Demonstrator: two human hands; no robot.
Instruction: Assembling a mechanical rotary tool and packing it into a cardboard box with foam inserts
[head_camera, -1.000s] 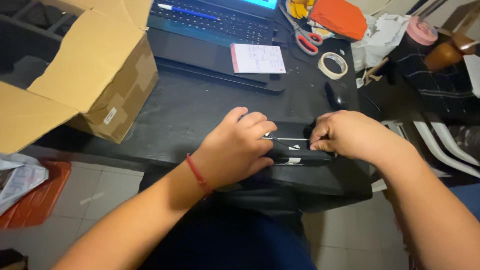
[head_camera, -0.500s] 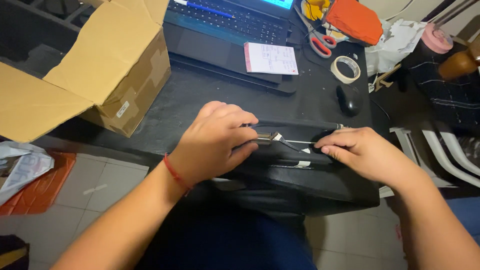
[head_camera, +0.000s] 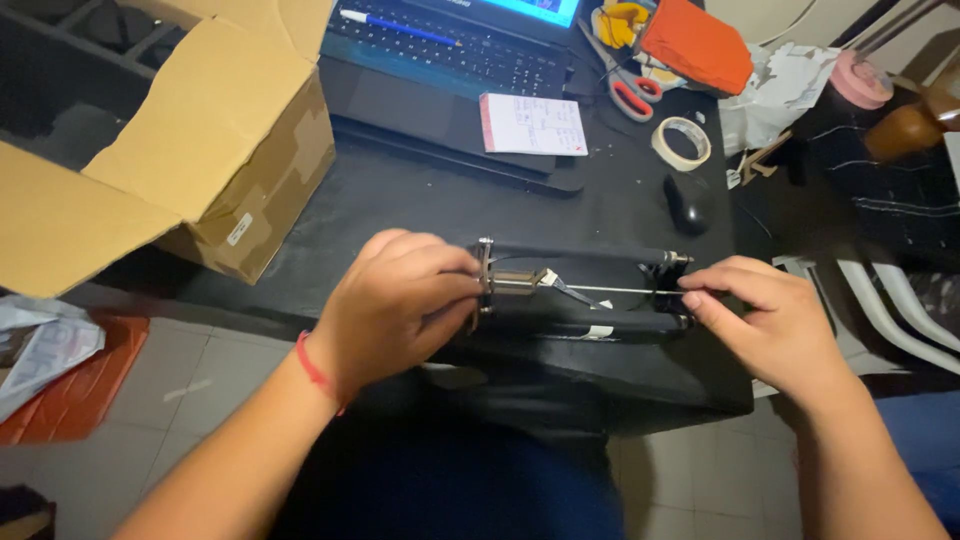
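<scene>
A black frame with two parallel rods (head_camera: 585, 290) lies across the near edge of the black desk (head_camera: 400, 200). My left hand (head_camera: 395, 300) grips its left end, at a small metal carriage piece (head_camera: 510, 282). My right hand (head_camera: 775, 325) pinches the frame's right end block. A thin bright rod runs between the two ends. A red band circles my left wrist.
An open cardboard box (head_camera: 200, 150) stands at the left. A laptop (head_camera: 450, 50) with a blue pen and a small notepad (head_camera: 535, 125) sits at the back. Scissors (head_camera: 620, 85), a tape roll (head_camera: 682, 143), a black mouse (head_camera: 688, 203) and an orange pouch (head_camera: 695, 45) lie at the right.
My hands have moved apart: the left slid the metal piece leftward and the right shifted to the right end, so the frame now shows stretched out between them.
</scene>
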